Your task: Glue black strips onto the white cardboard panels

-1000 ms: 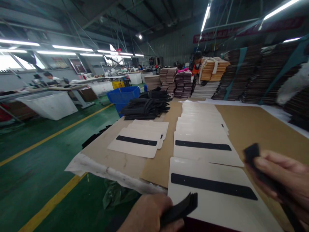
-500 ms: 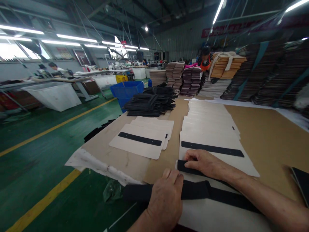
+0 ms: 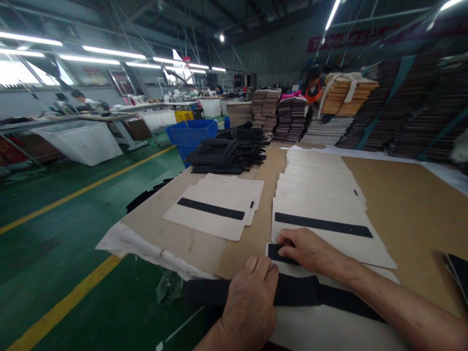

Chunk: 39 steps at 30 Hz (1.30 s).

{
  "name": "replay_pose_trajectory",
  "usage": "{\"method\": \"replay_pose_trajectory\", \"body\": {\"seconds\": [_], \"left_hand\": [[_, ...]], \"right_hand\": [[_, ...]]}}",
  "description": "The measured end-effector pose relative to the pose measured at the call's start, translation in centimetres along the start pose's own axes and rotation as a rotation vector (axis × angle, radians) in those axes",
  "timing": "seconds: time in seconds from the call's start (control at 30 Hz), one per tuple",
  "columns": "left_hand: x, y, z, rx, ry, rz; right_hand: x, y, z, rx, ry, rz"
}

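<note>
My left hand (image 3: 252,297) is closed over a long black strip (image 3: 296,291), which lies across a pale panel (image 3: 310,324) at the near table edge. The strip's left end sticks out past the table. Just beyond, my right hand (image 3: 307,247) has thumb and fingers pinched together at the left end of another black strip (image 3: 277,252), which lies on a white panel. Whatever sits between these fingertips is hidden. Farther along, overlapping white panels (image 3: 310,192) form a row, the nearest bearing a black strip (image 3: 321,224).
Left of the row lie a few white panels (image 3: 204,226), the top one with a black strip. A pile of black pieces (image 3: 226,153) stands behind them, near a blue bin (image 3: 192,134). Tall stacks (image 3: 395,107) line the far side, where a person (image 3: 313,87) stands.
My right hand has shifted slightly, and more of the black strip and white panel under it shows. My left hand stays nearly in place on its strip.
</note>
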State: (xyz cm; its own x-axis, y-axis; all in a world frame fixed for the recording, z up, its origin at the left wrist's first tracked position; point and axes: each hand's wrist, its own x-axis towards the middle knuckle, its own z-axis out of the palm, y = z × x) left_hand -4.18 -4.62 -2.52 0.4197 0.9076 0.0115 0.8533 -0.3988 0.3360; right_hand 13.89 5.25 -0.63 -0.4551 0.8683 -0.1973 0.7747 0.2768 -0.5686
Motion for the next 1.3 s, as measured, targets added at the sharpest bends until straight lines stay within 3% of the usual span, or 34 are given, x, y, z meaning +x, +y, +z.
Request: {"method": "replay_pose_trajectory", "body": {"seconds": [0.5, 0.63, 0.77, 0.87, 1.0, 1.17, 1.3], "left_hand": [[0.3, 0.1, -0.2, 0.091, -0.026, 0.01], [0.3, -0.2, -0.4, 0.089, -0.027, 0.002], [0.4, -0.6, 0.2, 0.1, -0.04, 0.009], [0.6, -0.9, 0.7, 0.138, -0.021, 0.006], [0.6, -1.5, 1.3, 0.208, 0.022, 0.033], [0.7, -2.5, 1.9, 0.267, 0.064, 0.085], [0.9, -2.6, 1.8, 0.294, 0.042, 0.067]], "right_hand": [[-0.2, -1.2, -0.5, -0.132, -0.005, 0.025], [-2.3, 1.4, -3.0, -0.019, -0.091, 0.047], [-7.6, 6.8, -6.0, 0.127, -0.112, 0.133], [-11.7, 10.2, -6.6, 0.239, -0.012, 0.235], [-14.9, 11.8, -4.6, 0.409, 0.214, 0.381], [-15.7, 11.8, -1.9, 0.548, 0.442, 0.473], [-15.5, 11.8, -1.7, 0.487, 0.505, 0.472]]}}
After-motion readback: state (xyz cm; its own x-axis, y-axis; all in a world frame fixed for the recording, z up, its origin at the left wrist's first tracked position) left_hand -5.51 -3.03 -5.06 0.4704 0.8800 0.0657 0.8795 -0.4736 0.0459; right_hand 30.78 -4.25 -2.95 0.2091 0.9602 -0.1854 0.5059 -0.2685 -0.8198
